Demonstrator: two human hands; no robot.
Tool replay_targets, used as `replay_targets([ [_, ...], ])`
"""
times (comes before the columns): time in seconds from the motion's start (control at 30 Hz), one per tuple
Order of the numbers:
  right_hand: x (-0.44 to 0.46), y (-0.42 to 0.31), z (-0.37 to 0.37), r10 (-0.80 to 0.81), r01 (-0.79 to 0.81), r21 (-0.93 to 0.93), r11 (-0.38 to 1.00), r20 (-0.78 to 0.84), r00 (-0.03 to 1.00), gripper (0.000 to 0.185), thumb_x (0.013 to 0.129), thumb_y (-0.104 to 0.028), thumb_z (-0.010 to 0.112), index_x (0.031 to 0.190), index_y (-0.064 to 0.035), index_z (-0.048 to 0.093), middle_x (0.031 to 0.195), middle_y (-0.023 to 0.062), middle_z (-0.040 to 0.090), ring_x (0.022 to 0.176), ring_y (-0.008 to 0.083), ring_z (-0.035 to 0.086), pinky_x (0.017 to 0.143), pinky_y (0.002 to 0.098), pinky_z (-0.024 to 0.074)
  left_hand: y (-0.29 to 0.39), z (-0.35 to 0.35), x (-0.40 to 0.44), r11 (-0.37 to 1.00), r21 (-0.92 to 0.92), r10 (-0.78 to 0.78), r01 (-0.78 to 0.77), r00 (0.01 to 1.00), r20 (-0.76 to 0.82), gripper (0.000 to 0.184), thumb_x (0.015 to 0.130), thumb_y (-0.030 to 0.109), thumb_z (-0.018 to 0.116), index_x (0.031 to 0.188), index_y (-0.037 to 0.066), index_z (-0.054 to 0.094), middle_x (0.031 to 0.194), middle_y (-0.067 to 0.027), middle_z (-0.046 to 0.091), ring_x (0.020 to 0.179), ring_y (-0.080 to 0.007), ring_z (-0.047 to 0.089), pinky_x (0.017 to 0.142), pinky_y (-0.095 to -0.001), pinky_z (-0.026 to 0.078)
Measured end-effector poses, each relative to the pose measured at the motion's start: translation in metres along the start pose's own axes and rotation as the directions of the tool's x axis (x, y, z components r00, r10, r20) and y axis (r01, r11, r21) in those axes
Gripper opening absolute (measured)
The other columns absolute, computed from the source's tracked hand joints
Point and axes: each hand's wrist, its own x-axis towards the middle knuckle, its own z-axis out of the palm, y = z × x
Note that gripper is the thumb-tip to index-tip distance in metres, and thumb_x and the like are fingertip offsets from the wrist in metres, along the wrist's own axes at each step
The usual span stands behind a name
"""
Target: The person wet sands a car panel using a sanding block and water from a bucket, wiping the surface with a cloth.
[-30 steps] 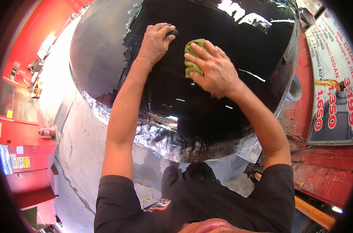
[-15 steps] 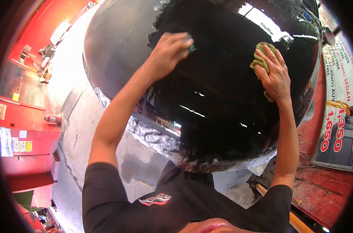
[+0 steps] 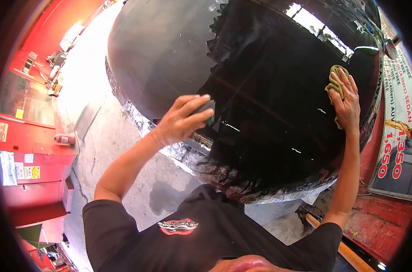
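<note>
A black, glossy car hood [image 3: 278, 118] spreads in front of me, with a dull greyish area [image 3: 165, 54] on its left side ending in a jagged edge. My left hand [image 3: 184, 117] is closed around a small dark block [image 3: 207, 111] with a green edge, over the hood near its left front border. Most of the block is hidden by my fingers. On the right, my right hand [image 3: 347, 106] presses a folded olive-green cloth [image 3: 335, 78] against the hood, with part of the cloth sticking out below the palm.
Crumpled silvery covering [image 3: 183, 158] runs along the car's lower edge. A red fire extinguisher [image 3: 64, 139] stands by the red wall at left. A printed price banner [image 3: 396, 131] is at right, above an orange pole [image 3: 342, 249]. Grey concrete floor [image 3: 110, 149] lies at left.
My left hand has moved down and slightly left across the hood with the block. My right hand and cloth have shifted right and a little down, partly as the view moved.
</note>
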Motion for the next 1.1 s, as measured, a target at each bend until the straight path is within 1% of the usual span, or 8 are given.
replay_targets([
  [0.27, -0.001, 0.002, -0.001, 0.034, -0.034, 0.013, 0.999, -0.013, 0.999, 0.049, 0.097, -0.035, 0.062, 0.143, -0.0224, 0.067, 0.159, 0.0026, 0.054, 0.152, 0.0351, 0.039, 0.125, 0.0479, 0.0296, -0.171, 0.067, 0.244, 0.987, 0.156, -0.023, 0.032, 0.998, -0.06, 0.032, 0.096, 0.018, 0.073, 0.127, 0.01, 0.073, 0.133, -0.0117, 0.07, 0.125, -0.0336, 0.061, 0.111, -0.0433, 0.045],
  [0.4, -0.004, 0.005, 0.002, 0.025, -0.026, -0.022, 0.999, -0.018, 1.0, 0.049, 0.098, -0.039, 0.059, 0.145, -0.0243, 0.066, 0.16, 0.002, 0.053, 0.154, 0.0344, 0.038, 0.126, 0.0483, 0.028, -0.162, 0.067, 0.228, 0.978, 0.185, -0.076, 0.094, 0.992, -0.102, 0.032, 0.096, 0.018, 0.073, 0.128, 0.01, 0.073, 0.135, -0.0127, 0.069, 0.126, -0.0352, 0.059, 0.111, -0.0441, 0.045],
  [0.5, -0.005, 0.005, 0.004, 0.05, -0.05, -0.011, 0.999, -0.019, 0.999, 0.05, 0.099, -0.041, 0.058, 0.145, -0.0255, 0.066, 0.161, 0.0017, 0.051, 0.154, 0.0342, 0.037, 0.127, 0.0488, 0.0271, -0.089, 0.024, 0.135, 0.995, 0.098, -0.013, 0.02, 0.998, -0.063, 0.036, 0.094, 0.01, 0.073, 0.13, 0.009, 0.071, 0.14, -0.018, 0.064, 0.126, -0.0392, 0.059, 0.11, -0.0454, 0.045],
  [0.63, -0.005, 0.001, 0.004, 0.066, -0.067, -0.042, 0.997, -0.022, 0.998, 0.05, 0.098, -0.042, 0.059, 0.145, -0.0259, 0.066, 0.161, 0.0014, 0.052, 0.154, 0.0341, 0.038, 0.127, 0.0491, 0.0267, -0.018, -0.015, 0.012, 0.981, 0.114, -0.158, 0.16, 0.987, -0.02, 0.043, 0.09, 0.003, 0.074, 0.133, 0.008, 0.069, 0.146, -0.0193, 0.061, 0.129, -0.0398, 0.058, 0.112, -0.0491, 0.044],
  [0.87, -0.005, 0.003, 0.002, 0.069, -0.069, 0.015, 0.998, -0.02, 0.997, 0.05, 0.097, -0.043, 0.06, 0.143, -0.0253, 0.068, 0.159, 0.0014, 0.054, 0.154, 0.0334, 0.038, 0.127, 0.051, 0.0268, -0.174, 0.038, 0.199, 0.984, 0.178, -0.017, 0.027, 0.998, -0.056, 0.034, 0.1, 0.015, 0.068, 0.133, 0.007, 0.07, 0.144, -0.018, 0.064, 0.132, -0.0353, 0.058, 0.116, -0.0437, 0.041],
  [0.93, -0.006, 0.004, 0.004, 0.075, -0.075, 0.0, 0.997, -0.029, 0.997, 0.05, 0.097, -0.044, 0.059, 0.143, -0.0265, 0.068, 0.159, 0.0007, 0.054, 0.154, 0.0327, 0.038, 0.127, 0.0509, 0.027, -0.214, 0.062, 0.272, 0.995, -0.053, -0.09, 0.089, 0.996, -0.029, 0.019, 0.095, 0.014, 0.069, 0.111, 0.004, 0.073, 0.108, -0.0185, 0.072, 0.11, -0.0386, 0.064, 0.1, -0.0465, 0.048],
  [1.07, -0.007, 0.007, 0.006, 0.056, -0.056, -0.008, 0.998, -0.034, 0.998, 0.048, 0.098, -0.045, 0.058, 0.142, -0.0279, 0.068, 0.159, -0.0006, 0.054, 0.154, 0.0319, 0.038, 0.127, 0.0507, 0.0276, -0.224, 0.069, 0.284, 0.963, 0.249, -0.073, 0.102, 0.99, -0.124, 0.02, 0.095, 0.016, 0.068, 0.111, 0.006, 0.075, 0.108, -0.0186, 0.075, 0.105, -0.0371, 0.07, 0.095, -0.0457, 0.053],
  [1.1, -0.006, 0.006, 0.006, 0.058, -0.059, -0.007, 0.998, -0.038, 0.998, 0.049, 0.098, -0.045, 0.058, 0.142, -0.0277, 0.068, 0.159, -0.0003, 0.054, 0.153, 0.0321, 0.038, 0.127, 0.0507, 0.0276, -0.207, 0.056, 0.265, 0.959, 0.256, -0.11, 0.12, 0.992, -0.054, 0.026, 0.097, 0.016, 0.069, 0.121, 0.007, 0.073, 0.125, -0.0181, 0.07, 0.118, -0.036, 0.064, 0.105, -0.0445, 0.047],
])
